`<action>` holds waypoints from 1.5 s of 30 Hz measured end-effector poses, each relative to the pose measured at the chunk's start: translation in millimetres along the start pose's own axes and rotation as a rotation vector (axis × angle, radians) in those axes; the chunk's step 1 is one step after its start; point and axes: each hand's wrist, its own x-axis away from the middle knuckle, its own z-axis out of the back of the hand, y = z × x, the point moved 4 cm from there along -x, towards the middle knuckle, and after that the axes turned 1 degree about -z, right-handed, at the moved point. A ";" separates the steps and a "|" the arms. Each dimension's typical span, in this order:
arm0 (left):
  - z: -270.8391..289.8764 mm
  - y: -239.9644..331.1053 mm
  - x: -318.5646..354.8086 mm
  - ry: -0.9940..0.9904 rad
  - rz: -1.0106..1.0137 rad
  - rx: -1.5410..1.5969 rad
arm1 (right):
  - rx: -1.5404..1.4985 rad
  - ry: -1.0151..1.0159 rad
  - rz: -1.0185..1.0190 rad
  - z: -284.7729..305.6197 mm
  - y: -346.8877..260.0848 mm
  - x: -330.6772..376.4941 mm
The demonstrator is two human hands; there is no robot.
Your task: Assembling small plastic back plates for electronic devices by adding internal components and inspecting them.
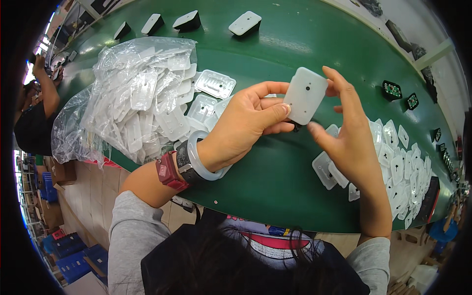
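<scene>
Both hands are up over the green tabletop (275, 182), and they hold one small white cover (305, 96) between them. The cover is a flat plastic piece with round corners and a tiny dark hole in its face. It sits in the air, a little above the tabletop, near the middle of the picture.

The left hand (243, 123) grips the cover's left edge, with the thumb lying along that side. The right hand (351, 130) holds the right edge, with the fingers (344, 86) curled behind it. Something small and dark peeks out just under the cover, but it is too hidden to tell what it is.

To do this step well, I think both hands should keep a soft, even hold on the edges, so the cover stays flat and does not twist. Fingers are best kept off the little hole. Pressing should be gentle, since thin plastic can bend or crack.

A clear bag (142, 93) full of white pieces lies to the left, and open white trays (215, 83) rest beside it. More white pieces (398, 167) are spread on the right. Finished white boxes (245, 23) stand far back on the tabletop.
</scene>
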 end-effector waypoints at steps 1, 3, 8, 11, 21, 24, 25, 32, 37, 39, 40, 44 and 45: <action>-1.0 0.9 0.7 -0.002 -0.018 -0.003 | -0.049 -0.012 -0.024 -1.3 -1.3 1.4; -2.5 2.4 2.3 -0.003 -0.055 -0.010 | -0.148 -0.036 -0.070 -3.7 -1.5 3.3; -6.7 0.1 4.9 -0.031 -0.040 -0.035 | -0.116 -0.007 0.015 -5.4 0.8 2.4; -8.1 0.3 3.8 -0.038 -0.019 -0.022 | -0.095 -0.005 0.041 -3.1 1.4 1.9; -9.7 2.5 0.8 0.036 -0.055 -0.025 | 0.215 0.276 -0.065 45.0 50.2 -23.3; -7.8 6.4 4.8 0.041 -0.049 -0.037 | 0.377 0.391 -0.342 101.2 118.3 -42.7; -8.6 6.0 4.5 0.020 -0.034 -0.050 | 0.393 0.388 -0.458 117.0 146.8 -42.2; -5.9 6.7 4.8 -0.017 -0.009 -0.081 | 0.553 0.398 -0.633 121.8 230.9 -34.8; -2.8 5.2 3.3 -0.015 -0.019 -0.073 | 0.619 0.338 -0.669 107.3 243.8 -46.3; -2.6 5.9 3.2 -0.011 -0.026 -0.068 | 0.642 0.314 -0.673 106.1 242.8 -49.1; -2.9 6.3 3.3 -0.016 -0.025 -0.076 | 0.650 0.311 -0.652 105.9 240.3 -49.8; -4.2 7.2 0.4 -0.037 -0.024 -0.098 | 0.681 0.306 -0.591 106.9 224.7 -43.3; -3.9 8.4 1.7 -0.042 -0.022 -0.104 | 0.623 0.330 -0.489 101.2 206.6 -43.8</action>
